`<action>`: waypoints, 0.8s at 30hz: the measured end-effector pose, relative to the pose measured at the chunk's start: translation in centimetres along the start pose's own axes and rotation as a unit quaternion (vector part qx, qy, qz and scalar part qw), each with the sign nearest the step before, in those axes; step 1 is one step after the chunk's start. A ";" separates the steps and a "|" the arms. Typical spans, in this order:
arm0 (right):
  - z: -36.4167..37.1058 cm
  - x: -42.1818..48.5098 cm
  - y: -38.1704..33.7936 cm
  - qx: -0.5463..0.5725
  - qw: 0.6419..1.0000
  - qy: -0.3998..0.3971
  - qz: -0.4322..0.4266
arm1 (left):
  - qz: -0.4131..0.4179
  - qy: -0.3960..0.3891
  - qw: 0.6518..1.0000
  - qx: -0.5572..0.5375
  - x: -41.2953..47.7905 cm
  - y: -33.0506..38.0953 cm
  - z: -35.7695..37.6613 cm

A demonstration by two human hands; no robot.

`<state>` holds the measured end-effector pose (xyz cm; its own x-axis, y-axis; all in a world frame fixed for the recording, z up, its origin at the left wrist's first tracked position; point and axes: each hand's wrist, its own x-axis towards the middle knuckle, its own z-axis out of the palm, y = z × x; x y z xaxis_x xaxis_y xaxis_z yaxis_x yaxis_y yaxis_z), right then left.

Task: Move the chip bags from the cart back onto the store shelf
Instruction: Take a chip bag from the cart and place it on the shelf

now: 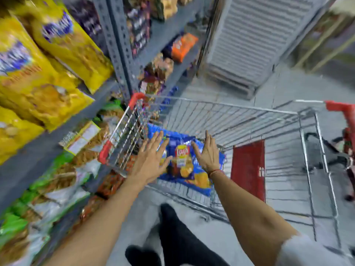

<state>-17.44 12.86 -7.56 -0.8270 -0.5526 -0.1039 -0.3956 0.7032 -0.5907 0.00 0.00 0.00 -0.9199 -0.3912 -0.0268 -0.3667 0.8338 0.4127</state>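
Observation:
Blue chip bags (181,160) with a yellow-and-red logo lie stacked in the near left corner of a wire shopping cart (240,110). My left hand (150,156) hovers over the left side of the top bag, fingers spread. My right hand (208,152) is over its right side, fingers apart too. Neither hand grips the bag; whether the palms touch it is unclear. The grey store shelf (57,135) stands to the left of the cart, with yellow chip bags (38,73) on its upper level.
Green and clear snack packs (57,181) fill the lower shelf levels. Orange packs (183,46) sit further along the shelf. The cart has red corner guards and a red panel (248,169). A slatted grey unit (255,39) stands beyond. My dark trouser leg (178,233) is below.

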 end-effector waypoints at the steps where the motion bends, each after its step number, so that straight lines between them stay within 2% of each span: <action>1: 0.9 -0.2 1.1 0.026 0.999 -0.024 0.037 | -0.017 -0.035 0.999 -0.020 -0.6 -0.1 1.3; 4: 3.3 -0.7 3.3 0.116 0.978 -0.098 0.142 | -0.042 -0.087 0.992 -0.084 -2.6 -0.1 3.0; 7: 5.8 -0.6 4.9 0.181 0.949 -0.146 0.211 | -0.055 -0.062 0.993 -0.085 -3.4 0.4 4.2; 13: 10.0 0.7 5.8 0.235 0.927 -0.162 0.245 | -0.086 -0.067 0.992 -0.064 -2.9 -0.1 4.9; 20: 12.7 2.2 6.2 0.221 0.917 -0.158 0.291 | -0.073 -0.044 0.994 -0.068 -3.1 -0.1 4.5; 24: 12.8 2.6 6.6 0.276 0.895 -0.162 0.311 | -0.079 -0.040 0.993 -0.075 -3.2 0.1 4.2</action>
<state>-17.04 10.35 -22.00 -0.6240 -0.2938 -0.7241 0.4325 0.6419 -0.6331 2.31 3.01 -3.67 -0.8625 -0.4755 -0.1730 -0.4887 0.6942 0.5284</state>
